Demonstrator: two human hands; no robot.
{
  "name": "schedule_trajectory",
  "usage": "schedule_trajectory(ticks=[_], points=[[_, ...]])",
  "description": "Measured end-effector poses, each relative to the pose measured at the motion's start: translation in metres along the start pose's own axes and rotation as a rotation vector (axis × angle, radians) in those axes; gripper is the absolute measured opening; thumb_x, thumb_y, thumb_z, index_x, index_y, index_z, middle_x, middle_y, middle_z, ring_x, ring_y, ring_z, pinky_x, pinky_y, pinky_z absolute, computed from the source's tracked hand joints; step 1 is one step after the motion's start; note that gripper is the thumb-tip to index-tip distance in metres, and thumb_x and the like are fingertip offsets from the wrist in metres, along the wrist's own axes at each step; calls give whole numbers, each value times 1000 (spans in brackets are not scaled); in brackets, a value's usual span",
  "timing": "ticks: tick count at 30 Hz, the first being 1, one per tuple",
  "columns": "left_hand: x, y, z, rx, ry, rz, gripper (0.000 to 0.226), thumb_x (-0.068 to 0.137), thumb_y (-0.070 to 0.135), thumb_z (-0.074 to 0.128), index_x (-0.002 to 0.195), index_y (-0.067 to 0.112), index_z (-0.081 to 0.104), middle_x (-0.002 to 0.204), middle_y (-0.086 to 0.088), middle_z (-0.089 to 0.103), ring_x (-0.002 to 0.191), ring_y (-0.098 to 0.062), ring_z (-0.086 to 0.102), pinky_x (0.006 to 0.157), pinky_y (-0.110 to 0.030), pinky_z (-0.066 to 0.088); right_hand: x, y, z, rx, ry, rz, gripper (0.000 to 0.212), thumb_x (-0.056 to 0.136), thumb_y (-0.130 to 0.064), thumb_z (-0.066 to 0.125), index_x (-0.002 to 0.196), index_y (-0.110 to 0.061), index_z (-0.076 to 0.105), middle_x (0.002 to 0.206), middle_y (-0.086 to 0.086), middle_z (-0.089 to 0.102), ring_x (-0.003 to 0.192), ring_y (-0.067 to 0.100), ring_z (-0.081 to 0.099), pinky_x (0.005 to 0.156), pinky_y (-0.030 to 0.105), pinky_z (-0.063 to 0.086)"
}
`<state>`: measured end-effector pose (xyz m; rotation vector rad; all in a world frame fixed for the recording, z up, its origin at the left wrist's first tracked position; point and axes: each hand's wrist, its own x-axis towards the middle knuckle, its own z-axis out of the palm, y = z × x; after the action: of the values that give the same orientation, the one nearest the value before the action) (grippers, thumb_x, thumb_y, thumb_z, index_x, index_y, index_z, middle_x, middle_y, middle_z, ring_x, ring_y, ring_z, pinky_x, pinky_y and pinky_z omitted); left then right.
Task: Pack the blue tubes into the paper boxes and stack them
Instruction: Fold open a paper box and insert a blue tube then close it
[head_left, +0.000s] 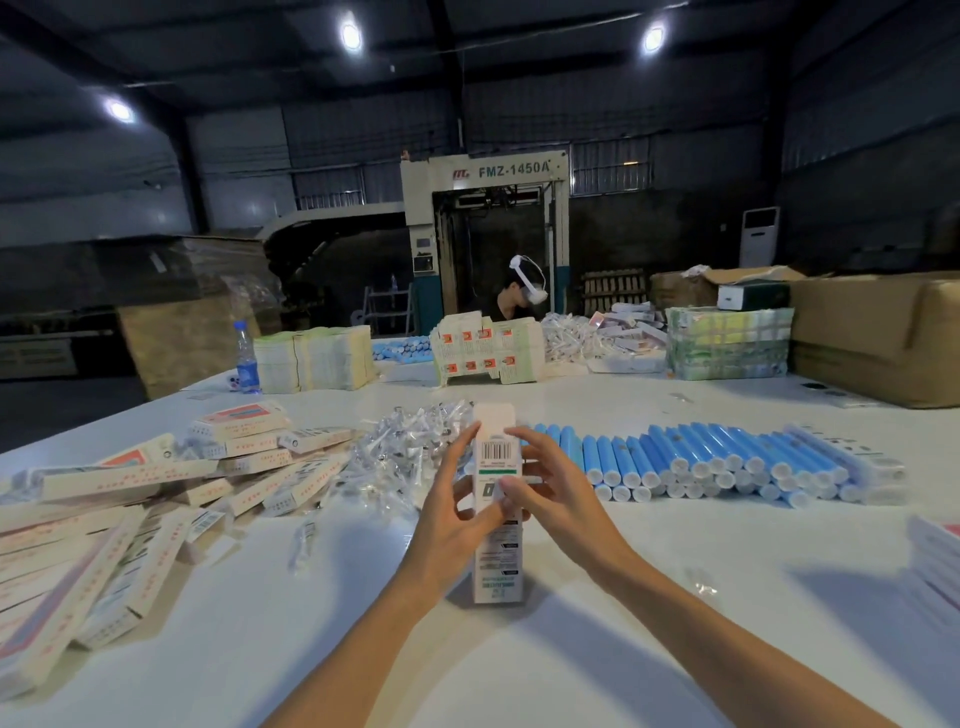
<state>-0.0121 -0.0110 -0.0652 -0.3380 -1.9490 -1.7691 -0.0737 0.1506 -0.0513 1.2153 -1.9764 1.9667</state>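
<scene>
A tall white paper box (497, 558) with a barcode stands upright on the white table (519, 665), its top flap raised. My left hand (457, 512) holds its left side, fingers curled round it. My right hand (553, 488) pinches its right side near the middle. A long row of blue tubes (717, 462) with white caps lies stacked to the right, behind my right hand. Packed and flat boxes (156, 483) lie in a loose heap on the left.
A pile of clear plastic-wrapped small parts (400, 457) lies behind the box. Stacks of flat cartons (311, 358), a water bottle (247, 358) and a brown carton (878, 338) line the far edge. Another person (519, 299) works across the table.
</scene>
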Motion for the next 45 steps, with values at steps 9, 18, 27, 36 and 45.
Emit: schedule_trajectory(ticks=[9,18,27,36,45], points=[[-2,4,-12,381,13,107,71,95,24,80,150,46,41,118,15,75,107,-11,74,85,-33,65,7,-1,-14,-334,-95,-110,45,99,-44,69,139,-31,54,126,-15,68,114,6,66,92,30,61],[0,3,-13,360,-35,83,78,85,50,83,150,48,39,108,11,79,105,-14,75,87,-33,62,36,-27,-8,-12,56,25,19,107,-31,59,123,-25,50,94,8,78,91,26,74,80,42,61],[0,2,-13,359,-39,87,76,83,54,82,147,54,39,115,19,76,109,-7,73,86,-37,64,53,-32,-16,-390,-58,-146,20,104,-18,60,93,-34,57,106,-25,72,97,4,70,72,44,64],[-1,4,-11,367,-30,84,79,83,64,79,147,61,34,118,24,74,111,-4,71,81,-29,63,41,-36,-19,-104,-91,-69,19,106,-30,61,102,-13,68,100,4,79,98,24,76,85,45,64],[0,0,-13,395,-38,83,77,91,48,81,144,52,26,112,17,77,105,-10,75,81,-42,66,38,-41,-17,18,-57,50,5,94,-10,75,97,-8,78,99,6,81,96,23,77,83,36,64]])
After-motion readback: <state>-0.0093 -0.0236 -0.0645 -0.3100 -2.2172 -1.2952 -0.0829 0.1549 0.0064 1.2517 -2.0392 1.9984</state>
